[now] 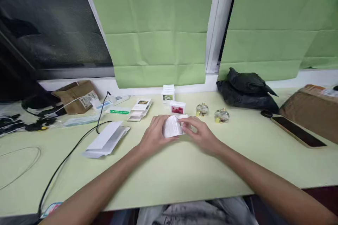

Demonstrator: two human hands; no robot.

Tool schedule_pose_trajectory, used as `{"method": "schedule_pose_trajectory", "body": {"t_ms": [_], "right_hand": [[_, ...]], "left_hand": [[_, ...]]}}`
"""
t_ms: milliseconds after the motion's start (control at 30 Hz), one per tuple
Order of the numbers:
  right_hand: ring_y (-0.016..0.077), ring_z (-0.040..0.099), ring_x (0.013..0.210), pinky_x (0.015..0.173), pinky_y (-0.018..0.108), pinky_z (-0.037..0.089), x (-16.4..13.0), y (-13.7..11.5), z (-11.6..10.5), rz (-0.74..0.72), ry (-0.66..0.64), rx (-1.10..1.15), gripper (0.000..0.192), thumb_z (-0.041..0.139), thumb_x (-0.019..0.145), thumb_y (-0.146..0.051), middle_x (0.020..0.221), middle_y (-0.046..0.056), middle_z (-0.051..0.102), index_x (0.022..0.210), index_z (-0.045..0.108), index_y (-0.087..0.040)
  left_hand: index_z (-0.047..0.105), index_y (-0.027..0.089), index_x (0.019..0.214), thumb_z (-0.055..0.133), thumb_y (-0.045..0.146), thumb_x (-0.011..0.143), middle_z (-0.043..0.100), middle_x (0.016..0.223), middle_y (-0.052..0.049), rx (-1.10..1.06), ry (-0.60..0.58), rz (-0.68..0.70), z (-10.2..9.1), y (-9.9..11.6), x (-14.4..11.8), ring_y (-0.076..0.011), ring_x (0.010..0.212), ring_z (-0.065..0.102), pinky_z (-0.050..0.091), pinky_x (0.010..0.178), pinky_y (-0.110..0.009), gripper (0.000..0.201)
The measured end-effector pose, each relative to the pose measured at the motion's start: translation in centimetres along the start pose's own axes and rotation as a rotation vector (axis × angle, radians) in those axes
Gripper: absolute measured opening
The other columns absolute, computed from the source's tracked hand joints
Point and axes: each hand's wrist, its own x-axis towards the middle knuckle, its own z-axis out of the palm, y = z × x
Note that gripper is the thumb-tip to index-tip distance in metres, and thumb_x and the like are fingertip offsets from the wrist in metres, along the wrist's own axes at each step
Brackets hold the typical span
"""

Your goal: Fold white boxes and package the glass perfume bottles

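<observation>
At mid-desk, our left hand (154,136) and right hand (200,134) meet on a small white box (173,126) — fingers curled narrowly around it from both sides, holding it just above the pale green desk (169,172). Green blinds (158,28) hang behind. Just beyond the box stand a red-pictured box (177,108) and two round glass bottles (212,112); flat white cartons (107,139) lie left, beside a black cable (66,158) — nothing blocks our hands.
</observation>
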Motion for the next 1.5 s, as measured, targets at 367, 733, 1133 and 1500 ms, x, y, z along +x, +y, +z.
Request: {"method": "schedule_pose_trajectory", "body": {"t_ms": [367,733,1133,1500], "right_hand": [[0.0257,0.057,0.113,0.105,0.045,0.047,0.5,0.6,0.1,0.111,0.028,0.181,0.04,0.078,0.091,-0.041,0.125,0.007,0.061,0.125,0.062,-0.028],[0.0182,0.058,0.081,0.079,0.034,0.047,1.2,1.4,1.0,0.358,-0.008,0.583,0.038,0.081,0.083,-0.053,0.086,0.0,0.061,0.087,0.063,-0.021],[0.0171,0.05,0.075,0.069,0.028,0.04,1.0,1.9,-0.4,0.462,0.147,0.485,0.035,0.069,0.093,-0.052,0.078,-0.004,0.054,0.083,0.049,-0.025],[0.0216,0.07,0.099,0.091,0.037,0.055,1.1,1.8,-0.6,0.486,-0.003,0.736,0.024,0.075,0.083,-0.032,0.114,0.002,0.074,0.104,0.067,-0.026]], "left_hand": [[0.05,0.026,0.144,0.077,0.051,0.091,0.065,0.135,-0.012,0.213,0.063,0.189,0.3,0.3,0.0,-0.0334,0.124,0.059,0.052,0.103,-0.048,0.065],[0.049,0.022,0.15,0.071,0.045,0.094,0.065,0.138,-0.016,0.386,0.101,0.273,0.9,-0.4,0.0,-0.037,0.123,0.06,0.05,0.107,-0.053,0.064],[0.051,0.027,0.145,0.082,0.04,0.083,0.063,0.136,-0.01,0.256,0.027,0.096,-0.3,-0.8,0.6,-0.0348,0.127,0.057,0.053,0.104,-0.049,0.07],[0.053,0.031,0.15,0.083,0.056,0.081,0.061,0.142,-0.008,-0.045,-0.223,-0.05,-1.3,-2.0,0.8,-0.0345,0.132,0.052,0.049,0.108,-0.051,0.079]]}}
